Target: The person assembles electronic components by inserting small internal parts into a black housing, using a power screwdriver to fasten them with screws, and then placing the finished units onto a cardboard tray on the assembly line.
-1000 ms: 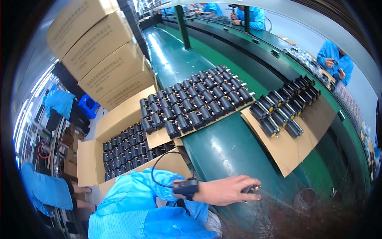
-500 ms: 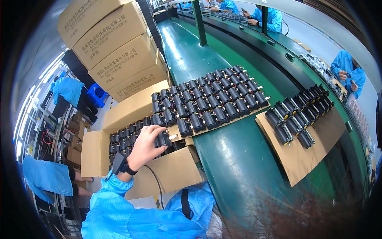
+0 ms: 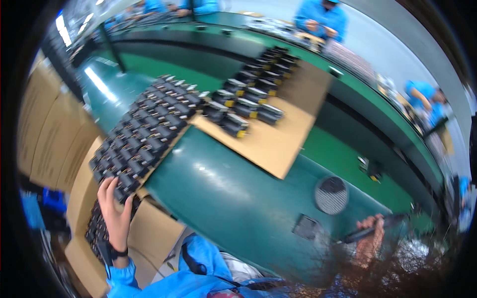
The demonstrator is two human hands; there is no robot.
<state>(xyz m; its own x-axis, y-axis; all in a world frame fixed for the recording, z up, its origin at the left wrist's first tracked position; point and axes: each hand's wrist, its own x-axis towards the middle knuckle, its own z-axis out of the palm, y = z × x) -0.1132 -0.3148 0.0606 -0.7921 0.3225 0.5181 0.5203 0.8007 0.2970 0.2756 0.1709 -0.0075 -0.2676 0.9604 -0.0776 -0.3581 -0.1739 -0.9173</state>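
At the left, my left hand [image 3: 117,221], with a dark band on its wrist, has thumb and fingers curved around a black cylindrical unit [image 3: 120,192] at the box edge. Rows of similar black units [image 3: 141,126] with light metal tabs lie on a cardboard sheet just beyond. My right hand [image 3: 370,238], at the lower right and partly behind blurred hair, is closed around a dark, slim handheld tool [image 3: 365,233] lying crosswise in it. The tool's exact kind is too blurred to tell. Beside it on the green bench [image 3: 223,184] lies a flat black square piece [image 3: 307,227].
An open carton [image 3: 151,231] with more black units stands at the left, near stacked cartons [image 3: 54,129]. Several units [image 3: 248,102] sit on another cardboard sheet [image 3: 268,149]. A round container [image 3: 332,195] stands on the bench. Co-workers in blue [image 3: 323,22] sit across the line.
The view has swung to the right, so the rows and cartons appear farther left. My right hand with the dark tool and the round container have come into view. My left hand stays by the carton.
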